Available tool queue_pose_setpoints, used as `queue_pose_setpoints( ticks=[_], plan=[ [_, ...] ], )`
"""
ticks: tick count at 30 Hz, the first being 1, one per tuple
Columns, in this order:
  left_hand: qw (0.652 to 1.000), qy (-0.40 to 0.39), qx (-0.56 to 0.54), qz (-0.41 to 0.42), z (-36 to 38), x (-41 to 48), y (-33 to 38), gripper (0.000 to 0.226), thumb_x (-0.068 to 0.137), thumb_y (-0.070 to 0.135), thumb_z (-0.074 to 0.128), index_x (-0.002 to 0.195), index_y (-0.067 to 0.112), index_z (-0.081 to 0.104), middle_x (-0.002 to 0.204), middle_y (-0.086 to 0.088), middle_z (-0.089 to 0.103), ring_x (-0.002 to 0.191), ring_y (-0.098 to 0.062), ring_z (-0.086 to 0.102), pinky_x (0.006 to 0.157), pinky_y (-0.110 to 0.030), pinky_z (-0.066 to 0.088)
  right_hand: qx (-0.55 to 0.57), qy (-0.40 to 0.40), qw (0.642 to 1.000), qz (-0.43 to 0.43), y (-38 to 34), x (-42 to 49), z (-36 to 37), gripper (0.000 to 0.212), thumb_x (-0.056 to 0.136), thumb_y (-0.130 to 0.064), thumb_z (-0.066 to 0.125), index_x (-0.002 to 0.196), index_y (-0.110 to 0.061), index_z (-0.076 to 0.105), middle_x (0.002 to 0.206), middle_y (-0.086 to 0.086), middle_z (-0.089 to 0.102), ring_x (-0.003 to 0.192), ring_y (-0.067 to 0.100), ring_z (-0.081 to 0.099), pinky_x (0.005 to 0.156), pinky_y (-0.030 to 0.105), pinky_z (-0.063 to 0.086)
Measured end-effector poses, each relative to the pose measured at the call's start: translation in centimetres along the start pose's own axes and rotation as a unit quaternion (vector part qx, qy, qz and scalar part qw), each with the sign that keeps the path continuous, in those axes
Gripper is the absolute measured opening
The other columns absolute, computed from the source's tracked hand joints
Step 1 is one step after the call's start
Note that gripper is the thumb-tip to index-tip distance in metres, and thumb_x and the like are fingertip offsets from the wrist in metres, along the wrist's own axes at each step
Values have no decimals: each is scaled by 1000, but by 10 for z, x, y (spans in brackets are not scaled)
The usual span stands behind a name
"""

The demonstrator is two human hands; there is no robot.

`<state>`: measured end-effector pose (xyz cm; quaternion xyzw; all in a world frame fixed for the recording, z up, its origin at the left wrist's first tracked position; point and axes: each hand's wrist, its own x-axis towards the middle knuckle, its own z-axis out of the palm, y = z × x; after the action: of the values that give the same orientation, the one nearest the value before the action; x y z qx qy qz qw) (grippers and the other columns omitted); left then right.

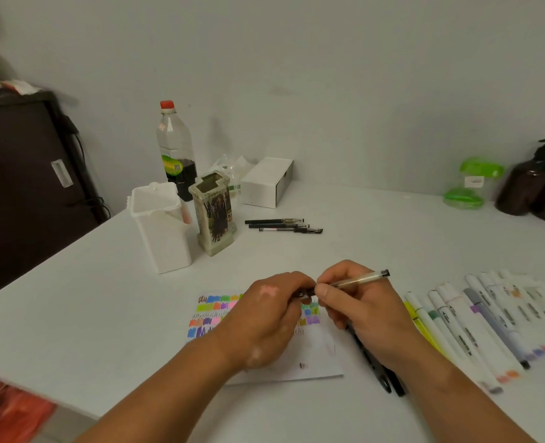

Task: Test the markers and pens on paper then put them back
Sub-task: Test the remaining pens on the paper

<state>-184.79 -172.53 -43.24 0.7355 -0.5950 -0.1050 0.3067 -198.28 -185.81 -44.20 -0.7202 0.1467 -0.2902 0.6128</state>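
— State of the grips?
— The right grip grasps a clear pen by its barrel. The left grip pinches the pen's dark front end; cap or tip, I cannot tell.
— Location?
— The pen is held between both grips, just above the paper on the bench. Markers lie in a row right of the right grip. Three black pens lie beyond both.
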Motion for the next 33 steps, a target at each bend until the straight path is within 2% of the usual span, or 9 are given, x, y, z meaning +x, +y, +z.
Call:
queue_pose_setpoints(
  ticks=[6,10,13,16,19,23,27,30,33],
  plan=[
    [998,-23,38,43,-1,1,5,34,105,43,32,109,22,59,82,8,59,71,-11,54,66,-26,46,14,-13,1000,-19,4,-3,3,9,83,-26,76,82,-21,69,62,26,51,54,24,45,48,27,42],
    [997,-26,61,49,-1,-2,1,33,105,48,34,112,28,59,65,13,50,61,-10,50,59,-26,42,10,-26,999,-18,5,-8,2,20,80,-36,77,80,-20,65,57,12,55,52,21,47,48,33,41],
    [996,-33,50,61,-5,-6,1,28,103,49,42,119,34,59,66,21,54,62,-7,52,60,-19,38,32,-2,999,-19,5,-11,4,16,80,-32,74,77,-20,63,54,4,51,52,19,44,49,31,39],
    [996,-27,53,63,-8,-9,1,25,102,46,45,119,37,61,71,19,56,64,-8,53,62,-22,42,71,1,997,-16,3,-16,10,2,82,-19,69,83,-19,67,57,4,49,50,17,43,48,31,40],
    [995,-52,37,74,-5,-17,4,24,106,40,39,119,32,57,77,20,54,69,-4,51,64,-16,37,72,8,997,-6,-2,-21,11,11,81,-14,64,89,-17,71,58,8,46,49,16,42,47,31,37],
    [996,-7,39,81,3,-24,9,23,106,42,36,112,33,56,75,12,56,67,-13,51,65,-32,45,80,11,997,-12,-8,-28,12,6,82,-13,64,86,-12,69,53,5,45,46,14,39,45,31,30],
    [995,4,38,94,9,-30,18,30,105,44,36,117,32,60,64,13,49,56,-10,47,58,-23,38,85,16,996,-9,-7,-37,15,7,86,-18,67,81,-13,67,51,5,42,45,15,36,44,26,29],
    [994,-19,47,97,10,-33,23,34,104,46,35,125,33,59,68,14,50,58,-9,47,62,-27,42,133,11,991,3,-7,-41,12,5,81,-10,64,78,-14,65,49,0,38,43,13,29,45,22,25],
    [991,-35,67,110,9,-35,27,36,103,50,32,125,33,56,76,9,56,61,-12,46,63,-35,45,138,16,990,-7,-8,-46,10,7,73,-17,67,78,-14,65,50,-2,38,43,13,26,46,23,24]
  ],
)
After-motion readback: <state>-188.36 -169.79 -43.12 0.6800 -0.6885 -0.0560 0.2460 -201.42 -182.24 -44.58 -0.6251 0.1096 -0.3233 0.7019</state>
